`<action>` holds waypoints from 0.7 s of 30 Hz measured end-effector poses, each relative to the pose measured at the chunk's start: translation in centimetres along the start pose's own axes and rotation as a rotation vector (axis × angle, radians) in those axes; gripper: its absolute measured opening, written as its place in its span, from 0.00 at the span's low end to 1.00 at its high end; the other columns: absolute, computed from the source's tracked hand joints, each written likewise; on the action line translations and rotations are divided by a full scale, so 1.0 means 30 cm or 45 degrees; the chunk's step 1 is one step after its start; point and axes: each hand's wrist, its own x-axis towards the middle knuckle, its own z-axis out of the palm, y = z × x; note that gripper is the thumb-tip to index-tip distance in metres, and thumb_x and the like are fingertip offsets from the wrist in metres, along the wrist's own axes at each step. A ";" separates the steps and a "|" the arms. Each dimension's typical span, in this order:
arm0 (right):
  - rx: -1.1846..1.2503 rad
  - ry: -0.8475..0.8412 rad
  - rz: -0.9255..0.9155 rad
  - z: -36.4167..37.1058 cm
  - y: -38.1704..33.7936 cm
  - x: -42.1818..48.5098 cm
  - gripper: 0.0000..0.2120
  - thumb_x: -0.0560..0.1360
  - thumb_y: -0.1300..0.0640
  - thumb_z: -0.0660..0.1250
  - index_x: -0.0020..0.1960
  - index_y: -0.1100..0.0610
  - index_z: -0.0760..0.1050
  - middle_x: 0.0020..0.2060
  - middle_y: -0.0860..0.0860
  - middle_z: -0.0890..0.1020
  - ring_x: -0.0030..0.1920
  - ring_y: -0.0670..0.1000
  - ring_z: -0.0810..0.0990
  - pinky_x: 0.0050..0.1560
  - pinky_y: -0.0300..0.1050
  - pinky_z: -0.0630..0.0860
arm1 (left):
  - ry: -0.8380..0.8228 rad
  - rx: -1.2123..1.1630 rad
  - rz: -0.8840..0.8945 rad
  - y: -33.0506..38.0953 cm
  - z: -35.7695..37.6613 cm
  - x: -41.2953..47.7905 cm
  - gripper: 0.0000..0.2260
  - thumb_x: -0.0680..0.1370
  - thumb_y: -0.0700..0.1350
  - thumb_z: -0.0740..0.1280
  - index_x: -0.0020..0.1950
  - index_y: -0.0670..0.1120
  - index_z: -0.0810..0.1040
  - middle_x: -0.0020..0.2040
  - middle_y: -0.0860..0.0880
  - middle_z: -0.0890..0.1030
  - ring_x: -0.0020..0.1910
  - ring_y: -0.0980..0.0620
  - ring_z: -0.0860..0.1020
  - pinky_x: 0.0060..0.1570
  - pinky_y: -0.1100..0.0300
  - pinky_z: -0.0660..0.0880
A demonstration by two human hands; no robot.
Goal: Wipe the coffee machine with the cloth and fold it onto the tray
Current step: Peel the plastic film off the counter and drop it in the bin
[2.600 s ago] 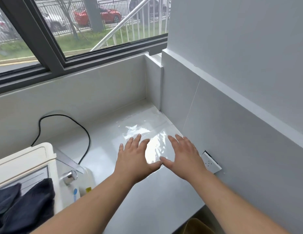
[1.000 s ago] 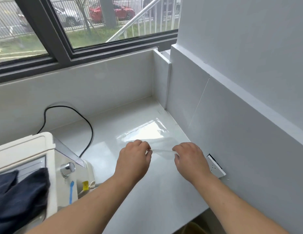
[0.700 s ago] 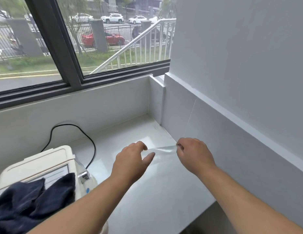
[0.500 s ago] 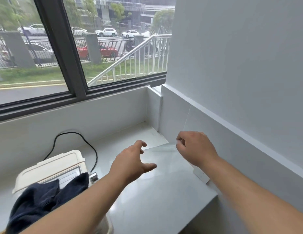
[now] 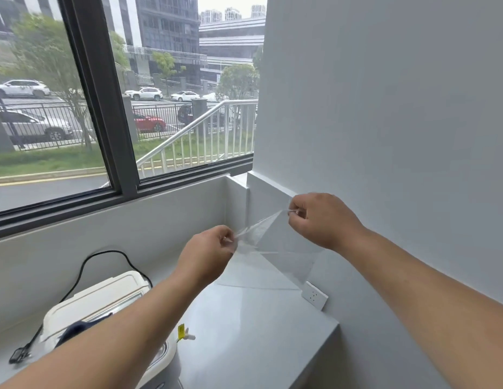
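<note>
A clear plastic sheet [image 5: 284, 256] hangs in the air above the white counter, pinched at its top edge by both hands. My left hand [image 5: 208, 254] grips its left corner and my right hand [image 5: 320, 220] grips its right corner, held higher. The white coffee machine [image 5: 104, 301] stands at the lower left. A dark blue cloth [image 5: 76, 329] lies on top of it, mostly hidden behind my left forearm. No tray is in view.
A black power cord [image 5: 104, 255] loops along the back wall behind the machine. A white wall socket [image 5: 315, 297] sits low on the right wall. The counter [image 5: 244, 332] ends at a front right edge. A window runs along the back.
The clear sheet lay flat on the counter under both open palms. Both hands pinched its near edge and lifted it off the counter; the view has tilted upward.
</note>
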 end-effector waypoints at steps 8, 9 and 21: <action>0.528 0.169 0.534 -0.005 0.073 -0.122 0.41 0.71 0.36 0.75 0.77 0.46 0.61 0.67 0.46 0.71 0.65 0.49 0.72 0.62 0.50 0.74 | -0.061 -0.623 -0.020 0.048 -0.078 -0.027 0.10 0.74 0.45 0.72 0.42 0.62 0.82 0.40 0.54 0.87 0.45 0.45 0.86 0.56 0.41 0.82; 0.613 0.129 0.592 0.002 0.085 -0.142 0.44 0.70 0.34 0.76 0.78 0.45 0.60 0.70 0.47 0.70 0.65 0.48 0.72 0.64 0.51 0.74 | -0.064 -0.626 -0.011 0.044 -0.088 -0.027 0.11 0.76 0.43 0.72 0.42 0.62 0.83 0.40 0.54 0.87 0.44 0.46 0.86 0.56 0.41 0.82; 0.963 -0.172 0.653 0.118 0.051 -0.240 0.45 0.70 0.47 0.81 0.80 0.43 0.59 0.74 0.49 0.71 0.63 0.49 0.72 0.61 0.47 0.70 | -0.169 -0.582 0.189 0.013 -0.241 -0.118 0.10 0.80 0.37 0.72 0.44 0.51 0.84 0.36 0.52 0.85 0.35 0.56 0.81 0.43 0.66 0.76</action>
